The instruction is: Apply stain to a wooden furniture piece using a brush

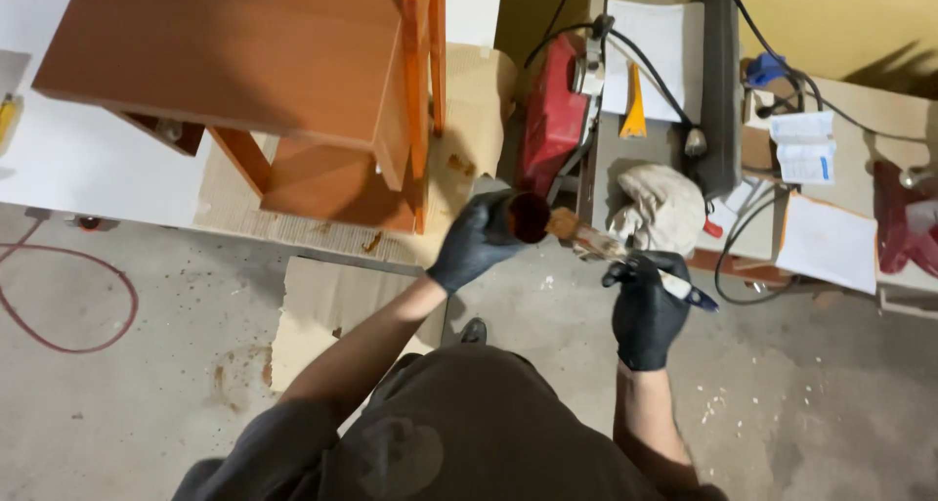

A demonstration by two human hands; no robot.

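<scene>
Fingers of the left hand, in a black glove, curl round a small cup of dark red-brown stain, gripping it by its side and tipping its mouth toward the other hand so the liquid inside is within reach. The right hand, gloved the same way, is closed on the handle of a paintbrush, pinching it near the middle with the handle's end pointing out to the right; the bristles, already brown, sit just beside the cup's rim, angled as for dipping or wiping off. Both things are held in the air in front of the body, over the concrete floor, not resting on anything.

Beyond the hands, a small wooden stand, stained orange-brown, rests on sheets of cardboard spread beneath it, and brown drips mark the cardboard near its right edge, so the sheets seem to be there to catch spills. To the right, a cluttered bench carries a red power tool, a crumpled rag near its front edge, black cables and sheets of paper. A red cord loops across the floor at the left, and pale shavings lie scattered at the lower right. A yellow wall stands behind the bench.
</scene>
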